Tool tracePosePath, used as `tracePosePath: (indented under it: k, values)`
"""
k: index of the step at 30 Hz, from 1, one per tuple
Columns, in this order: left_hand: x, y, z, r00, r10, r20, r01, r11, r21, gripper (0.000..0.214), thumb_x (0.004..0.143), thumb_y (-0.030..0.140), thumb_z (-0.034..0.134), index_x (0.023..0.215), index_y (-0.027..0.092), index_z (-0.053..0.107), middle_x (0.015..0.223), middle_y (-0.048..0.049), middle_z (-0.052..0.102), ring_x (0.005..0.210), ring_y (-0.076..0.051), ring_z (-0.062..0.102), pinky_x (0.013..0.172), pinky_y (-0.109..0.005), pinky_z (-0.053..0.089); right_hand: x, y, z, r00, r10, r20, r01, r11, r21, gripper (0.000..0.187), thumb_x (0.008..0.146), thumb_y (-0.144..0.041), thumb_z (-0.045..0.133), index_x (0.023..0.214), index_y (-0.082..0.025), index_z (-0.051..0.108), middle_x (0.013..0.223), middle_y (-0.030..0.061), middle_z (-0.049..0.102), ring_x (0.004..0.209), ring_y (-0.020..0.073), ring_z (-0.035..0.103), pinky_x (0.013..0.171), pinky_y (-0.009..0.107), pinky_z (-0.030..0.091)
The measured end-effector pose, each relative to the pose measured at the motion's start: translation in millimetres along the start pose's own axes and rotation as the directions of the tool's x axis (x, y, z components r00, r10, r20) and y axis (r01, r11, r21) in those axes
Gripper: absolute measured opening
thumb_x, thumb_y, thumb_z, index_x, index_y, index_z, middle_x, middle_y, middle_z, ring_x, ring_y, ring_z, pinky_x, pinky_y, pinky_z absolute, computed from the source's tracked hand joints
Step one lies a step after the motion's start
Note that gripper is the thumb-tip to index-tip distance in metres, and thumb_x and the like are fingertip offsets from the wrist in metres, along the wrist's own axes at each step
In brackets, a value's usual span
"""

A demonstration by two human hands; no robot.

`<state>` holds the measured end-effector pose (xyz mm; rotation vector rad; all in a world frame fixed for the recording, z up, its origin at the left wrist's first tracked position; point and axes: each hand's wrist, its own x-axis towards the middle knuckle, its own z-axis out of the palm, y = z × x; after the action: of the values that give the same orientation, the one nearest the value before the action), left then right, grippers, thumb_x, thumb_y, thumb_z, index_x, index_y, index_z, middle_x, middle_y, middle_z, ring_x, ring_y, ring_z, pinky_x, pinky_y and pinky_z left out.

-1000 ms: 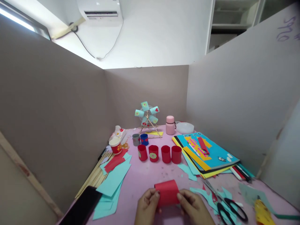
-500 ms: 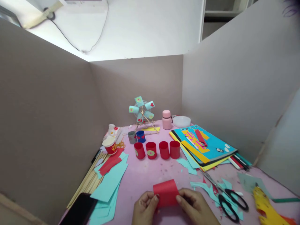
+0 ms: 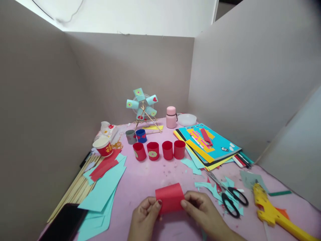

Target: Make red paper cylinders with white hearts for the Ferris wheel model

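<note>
both hands pinched a curled red paper strip (image 3: 170, 198) over the pink table (image 3: 150, 177). left hand (image 3: 144, 217) gripped its left edge, right hand (image 3: 200, 211) the right

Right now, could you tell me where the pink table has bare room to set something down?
The barest patch of table is the strip between the row of red cups and the red paper roll held by left hand and right hand, bordered left by teal sheets. Rightward is crowded: teal scraps, scissors, glue gun.
</note>
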<state>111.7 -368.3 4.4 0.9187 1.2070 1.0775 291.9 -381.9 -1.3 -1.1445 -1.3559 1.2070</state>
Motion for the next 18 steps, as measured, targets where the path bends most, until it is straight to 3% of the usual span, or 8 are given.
tracePosePath:
  k: [8, 12, 18]
  values:
    - [-4.1, 5.2, 1.7, 0.998, -0.015, 0.068, 0.016, 1.0, -0.014, 0.033, 0.057, 0.044, 0.08, 0.073, 0.017, 0.07, 0.046, 0.0067, 0.056, 0.045, -0.005, 0.04, 0.042, -0.013, 0.029, -2.1, -2.1, -4.2, 0.999, 0.04, -0.016, -0.039, 0.998, 0.048, 0.044, 0.082, -0.055, 0.053, 0.061, -0.017, 0.054, 0.051, -0.0038, 0.046, 0.048, 0.0096, 0.038, 0.048, 0.022, 0.028]
    - [-3.0, 5.4, 1.4, 0.998, 0.003, 0.055, -0.001, 0.999, -0.04, 0.034, 0.059, 0.044, 0.079, 0.077, 0.017, 0.071, 0.051, 0.0047, 0.061, 0.048, -0.006, 0.046, 0.047, -0.014, 0.036, -1.0, -0.4, -1.9, 0.997, 0.069, 0.025, -0.072, 0.99, 0.118, 0.045, 0.085, -0.055, 0.048, 0.065, -0.016, 0.057, 0.047, -0.0028, 0.051, 0.045, 0.009, 0.039, 0.047, 0.022, 0.029]
    - [-3.5, 4.5, 1.3, 0.998, 0.025, 0.049, -0.022, 0.998, -0.067, 0.033, 0.062, 0.043, 0.077, 0.081, 0.017, 0.071, 0.052, 0.0049, 0.061, 0.048, -0.006, 0.046, 0.047, -0.013, 0.038, -0.8, 4.1, 3.7, 0.992, 0.074, 0.1, -0.089, 0.982, 0.164, 0.047, 0.077, -0.059, 0.057, 0.066, -0.014, 0.063, 0.049, -0.0017, 0.053, 0.044, 0.0079, 0.04, 0.045, 0.021, 0.028]
